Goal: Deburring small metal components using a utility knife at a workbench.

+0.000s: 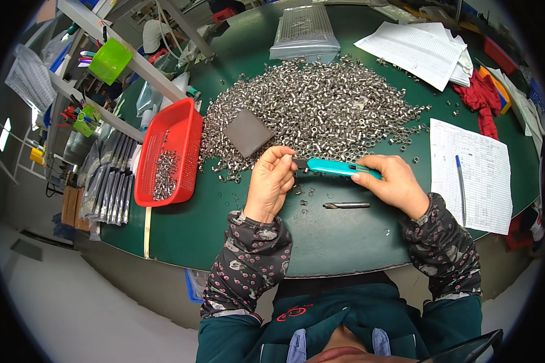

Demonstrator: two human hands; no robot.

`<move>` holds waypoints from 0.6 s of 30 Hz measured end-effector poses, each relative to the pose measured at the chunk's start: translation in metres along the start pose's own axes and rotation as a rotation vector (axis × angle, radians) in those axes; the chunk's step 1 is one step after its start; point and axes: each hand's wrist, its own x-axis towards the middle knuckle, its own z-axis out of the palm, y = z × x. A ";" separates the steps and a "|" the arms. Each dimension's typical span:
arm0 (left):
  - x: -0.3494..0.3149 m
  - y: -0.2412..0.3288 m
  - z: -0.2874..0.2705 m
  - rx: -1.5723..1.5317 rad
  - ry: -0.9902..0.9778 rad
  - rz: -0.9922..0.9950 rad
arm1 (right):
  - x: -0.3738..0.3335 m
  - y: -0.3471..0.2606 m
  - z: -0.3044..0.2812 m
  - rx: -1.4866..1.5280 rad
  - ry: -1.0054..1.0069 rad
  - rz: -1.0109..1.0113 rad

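Note:
My right hand [394,183] grips a teal utility knife [336,167], its dark blade pointing left. The blade's tip meets the pinched fingertips of my left hand [270,184]. Whatever sits between those fingertips is too small and covered to make out. Just beyond both hands spreads a large heap of small shiny metal rings [321,109]. On the heap's near left side lies a flat dark grey square block [248,132], close to my left hand. A metal drill bit [347,206] rests on the green table [339,242] below the knife, with a few loose rings near it.
Left of the heap stands a red plastic basket [187,175] holding some rings. A paper sheet [490,181] with a blue pen [460,181] lies at the right. Clear plastic bags [305,33], more papers [411,51] and a red cloth [481,100] lie farther back.

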 end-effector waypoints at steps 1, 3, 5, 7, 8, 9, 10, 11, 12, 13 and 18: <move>0.000 0.000 0.000 -0.001 -0.001 -0.001 | 0.000 -0.001 0.000 -0.028 0.031 -0.021; -0.001 0.001 0.000 0.020 0.036 -0.024 | -0.001 -0.002 0.000 -0.056 0.061 -0.042; -0.001 0.002 -0.001 0.010 0.039 -0.028 | -0.001 -0.003 0.000 -0.098 0.080 -0.073; -0.002 0.002 -0.001 -0.001 0.039 -0.034 | -0.001 -0.002 0.002 -0.111 0.104 -0.093; -0.002 0.003 -0.001 0.010 0.044 -0.040 | -0.001 -0.001 0.002 -0.124 0.128 -0.113; -0.002 0.003 -0.001 0.020 0.048 -0.047 | -0.001 -0.001 0.002 -0.125 0.129 -0.112; -0.001 0.003 -0.001 0.019 0.047 -0.047 | -0.001 0.000 0.002 -0.148 0.141 -0.126; -0.001 0.003 -0.002 0.013 0.041 -0.046 | -0.001 0.000 0.002 -0.170 0.154 -0.141; -0.001 0.003 -0.002 0.007 0.034 -0.045 | -0.002 0.000 0.002 -0.170 0.154 -0.140; -0.001 0.003 -0.002 0.006 0.033 -0.046 | -0.002 -0.001 0.002 -0.177 0.175 -0.151; 0.000 0.003 -0.003 0.010 0.029 -0.075 | -0.002 -0.002 0.001 -0.236 0.190 -0.161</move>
